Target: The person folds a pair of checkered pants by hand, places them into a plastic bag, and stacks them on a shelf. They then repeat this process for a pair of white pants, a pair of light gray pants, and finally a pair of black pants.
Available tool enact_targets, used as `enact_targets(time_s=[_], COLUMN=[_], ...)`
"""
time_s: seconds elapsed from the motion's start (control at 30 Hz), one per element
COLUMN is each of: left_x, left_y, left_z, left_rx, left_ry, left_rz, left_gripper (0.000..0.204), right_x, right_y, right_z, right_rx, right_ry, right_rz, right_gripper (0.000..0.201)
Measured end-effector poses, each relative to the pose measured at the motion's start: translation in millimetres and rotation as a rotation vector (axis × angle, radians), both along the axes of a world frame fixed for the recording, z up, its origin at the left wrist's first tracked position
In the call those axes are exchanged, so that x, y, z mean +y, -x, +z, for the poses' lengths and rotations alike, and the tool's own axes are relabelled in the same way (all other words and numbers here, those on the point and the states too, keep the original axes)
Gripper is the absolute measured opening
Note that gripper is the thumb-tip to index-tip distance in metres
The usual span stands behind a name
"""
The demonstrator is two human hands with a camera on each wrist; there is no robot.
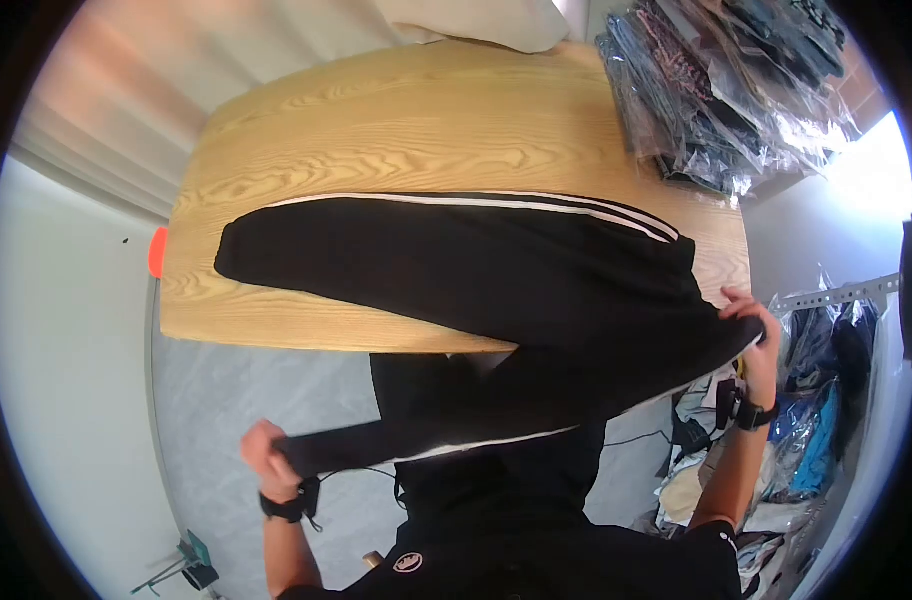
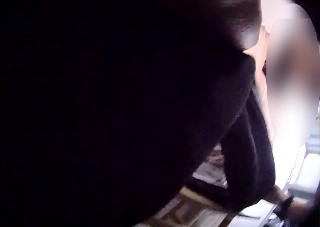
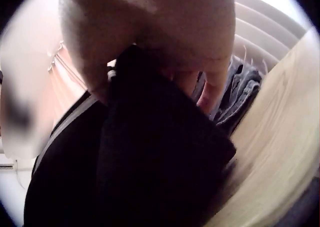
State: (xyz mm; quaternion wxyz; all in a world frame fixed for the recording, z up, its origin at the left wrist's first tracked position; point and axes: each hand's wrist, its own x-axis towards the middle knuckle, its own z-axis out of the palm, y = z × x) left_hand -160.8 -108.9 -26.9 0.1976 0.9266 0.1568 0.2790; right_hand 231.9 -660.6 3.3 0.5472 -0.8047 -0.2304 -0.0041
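Note:
Black trousers (image 1: 426, 250) with white side stripes lie across the wooden table, one leg flat and pointing left. The other leg hangs over the front edge, stretched between the hands. At the lower left, the left hand (image 1: 269, 458) grips the end of that leg. The right hand (image 1: 754, 325) pinches the waist end beside the table's right edge; in the right wrist view the right hand (image 3: 150, 31) has black cloth (image 3: 155, 137) between thumb and fingers. Dark cloth (image 2: 125, 106) fills most of the left wrist view, where the left hand's fingers are hard to make out.
Clear plastic bags of folded clothes (image 1: 721, 100) are piled at the table's (image 1: 396, 120) back right corner. More bagged clothes (image 1: 816, 400) hang and lie at the right. A pale curtain (image 1: 126, 110) is behind, and an orange object (image 1: 157, 252) shows at the left edge.

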Motion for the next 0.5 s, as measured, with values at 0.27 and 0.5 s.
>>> enact_targets(time_s=[0.27, 0.5], left_x=[21.9, 74.7], left_y=[-176.5, -191.8], left_z=[130.3, 82.2], left_rx=[0.251, 0.654], left_ry=[0.18, -0.06], left_rz=[-0.095, -0.096], left_gripper=[0.07, 0.077], right_x=[66.1, 68.2], right_y=[-55.1, -38.2], right_z=[-7.2, -10.9], right_rx=[0.185, 0.241], right_ry=[-0.045, -0.107], right_rz=[-0.263, -0.165], right_gripper=[0.037, 0.044])
